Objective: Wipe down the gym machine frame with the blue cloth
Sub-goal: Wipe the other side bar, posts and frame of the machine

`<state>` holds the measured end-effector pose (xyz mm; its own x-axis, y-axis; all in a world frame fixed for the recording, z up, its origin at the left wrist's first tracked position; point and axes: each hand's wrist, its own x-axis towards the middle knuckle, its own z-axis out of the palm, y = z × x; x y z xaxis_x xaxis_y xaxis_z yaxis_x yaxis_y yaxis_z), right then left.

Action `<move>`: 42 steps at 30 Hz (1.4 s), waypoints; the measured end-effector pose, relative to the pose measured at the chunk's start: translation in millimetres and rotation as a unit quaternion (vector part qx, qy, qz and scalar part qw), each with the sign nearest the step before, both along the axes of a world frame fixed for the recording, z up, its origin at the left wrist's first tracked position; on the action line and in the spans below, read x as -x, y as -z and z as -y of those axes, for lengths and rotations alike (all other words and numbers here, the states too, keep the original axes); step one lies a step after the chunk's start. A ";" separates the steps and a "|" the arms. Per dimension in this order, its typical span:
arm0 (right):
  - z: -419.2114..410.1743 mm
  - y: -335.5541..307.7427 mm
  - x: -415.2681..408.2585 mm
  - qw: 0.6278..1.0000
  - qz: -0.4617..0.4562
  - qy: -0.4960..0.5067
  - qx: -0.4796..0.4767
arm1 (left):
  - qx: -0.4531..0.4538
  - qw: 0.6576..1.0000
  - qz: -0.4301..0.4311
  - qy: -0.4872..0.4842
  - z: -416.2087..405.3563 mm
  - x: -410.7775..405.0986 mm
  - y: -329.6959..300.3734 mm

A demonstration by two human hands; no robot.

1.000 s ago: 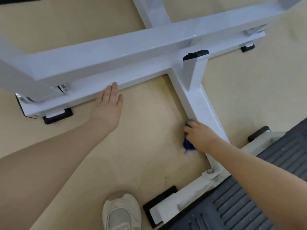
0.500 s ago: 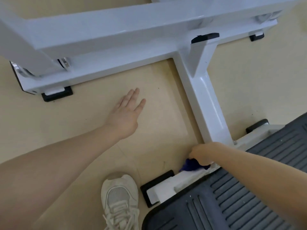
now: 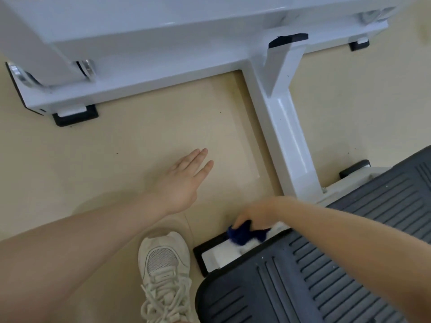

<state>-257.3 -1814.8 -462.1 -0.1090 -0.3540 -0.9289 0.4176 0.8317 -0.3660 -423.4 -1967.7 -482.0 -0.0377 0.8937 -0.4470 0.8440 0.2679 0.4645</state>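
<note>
Cloth [image 3: 245, 234], blue and bunched, sits gripped in the right hand [image 3: 258, 213], pressed on the white frame [image 3: 291, 141] at its near crossbar, beside the black footplate [image 3: 326, 264]. Left hand [image 3: 182, 180] hovers flat, fingers straight, empty, left of the frame. Wiping looks underway; next likely calls for sweeping along that crossbar.

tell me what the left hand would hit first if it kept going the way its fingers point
Probably the white centre beam of the frame; the left hand is open, fingers aimed up and right over bare floor. Its height is unclear.
</note>
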 end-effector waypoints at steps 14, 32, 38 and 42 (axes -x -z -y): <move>66.9 -5.5 28.9 0.984 0.061 -0.103 0.129 | -0.116 0.991 -0.058 0.039 11.7 -1.2 7.5; -110.5 2.7 80.2 0.717 -0.474 -0.222 -0.461 | -0.115 0.968 -0.215 -0.058 -69.7 87.2 -31.3; -108.1 11.0 19.8 0.744 -0.484 -0.357 -0.290 | 0.040 0.957 -0.239 -0.157 -36.9 119.5 -31.7; -123.9 -1.6 100.8 0.734 -0.499 -0.217 -0.406 | 0.088 0.958 -0.198 -0.186 -20.9 124.9 -24.5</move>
